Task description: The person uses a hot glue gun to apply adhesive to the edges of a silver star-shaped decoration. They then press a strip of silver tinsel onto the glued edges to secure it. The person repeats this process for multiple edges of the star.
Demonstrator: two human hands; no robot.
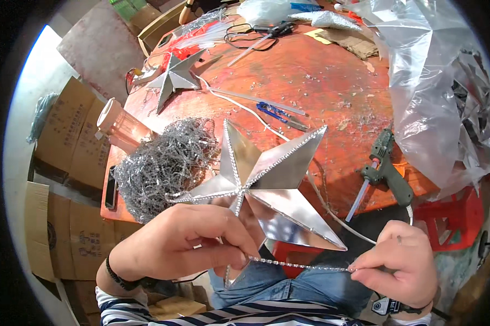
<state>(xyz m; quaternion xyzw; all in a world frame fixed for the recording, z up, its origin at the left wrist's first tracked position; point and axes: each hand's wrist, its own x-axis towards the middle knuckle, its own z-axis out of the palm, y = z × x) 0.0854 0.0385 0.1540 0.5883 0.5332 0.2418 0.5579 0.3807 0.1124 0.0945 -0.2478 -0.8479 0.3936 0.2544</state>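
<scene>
- Head view was filled mostly by a round orange-red table [321, 81], whose near edge curved just above the hands, while cardboard boxes [65, 130] crowded the floor to the left.
- A heap of clear plastic bags [435, 108] was seen spilling over the table's right edge, above a red stool [457, 217], so little free room was left on that side.
- A silver star [267, 179] with beaded ridges was held up in front of the table's near edge, above the lap; its points were spread toward the tangle, the glue gun and the knees.
- A tangle of silver bead trim [163, 163] was piled at the table's left near edge, beside a pink bottle [122, 125] lying on its side.
- The left hand [185, 242] was closed around the star's lower point, fingers curled in a grip.
- The right hand [402, 261] was pinched shut on a bead strand [299, 265], stretched taut between both hands.
- A green glue gun [386, 168] was laid near the right edge, well apart from a second silver star [174, 76] farther back.
- Blue scissors [275, 113] were left in the open middle of the table.
</scene>
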